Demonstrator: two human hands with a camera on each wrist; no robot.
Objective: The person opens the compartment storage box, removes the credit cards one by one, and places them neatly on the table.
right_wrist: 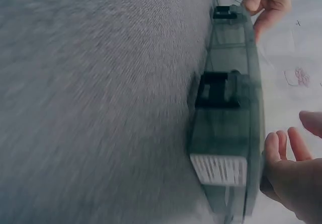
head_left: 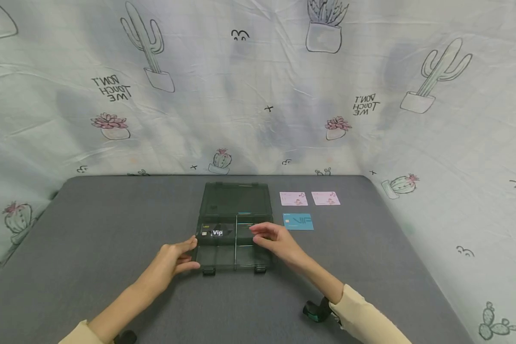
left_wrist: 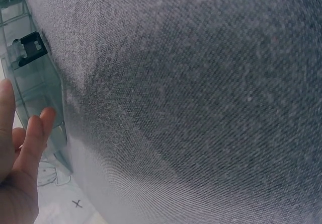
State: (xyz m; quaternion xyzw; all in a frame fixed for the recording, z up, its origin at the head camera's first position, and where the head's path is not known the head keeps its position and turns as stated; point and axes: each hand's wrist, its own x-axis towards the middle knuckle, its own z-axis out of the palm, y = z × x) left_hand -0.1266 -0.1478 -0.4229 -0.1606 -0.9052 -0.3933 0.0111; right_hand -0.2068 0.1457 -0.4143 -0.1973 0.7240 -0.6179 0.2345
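Note:
A dark translucent plastic box point(head_left: 217, 258) lies on the table with its lid point(head_left: 235, 199) tipped back. A vertical divider splits its inside, and a black card marked "Vip" point(head_left: 217, 233) lies in the back left part. At the left wall, my left hand point(head_left: 165, 265) rests its fingers and thumb against the box; in the left wrist view the fingers point(left_wrist: 32, 143) look extended. My right hand point(head_left: 279, 242) hovers over the right half with thumb and fingers apart and nothing between them. It hides part of that half.
Two pink cards point(head_left: 294, 198) point(head_left: 326, 198) lie side by side right of the lid, and a blue card point(head_left: 298, 221) is below them. Two black latches point(head_left: 209, 271) point(head_left: 260, 270) stick out at the box's front. A patterned curtain point(head_left: 258, 86) hangs behind the grey table point(head_left: 124, 215).

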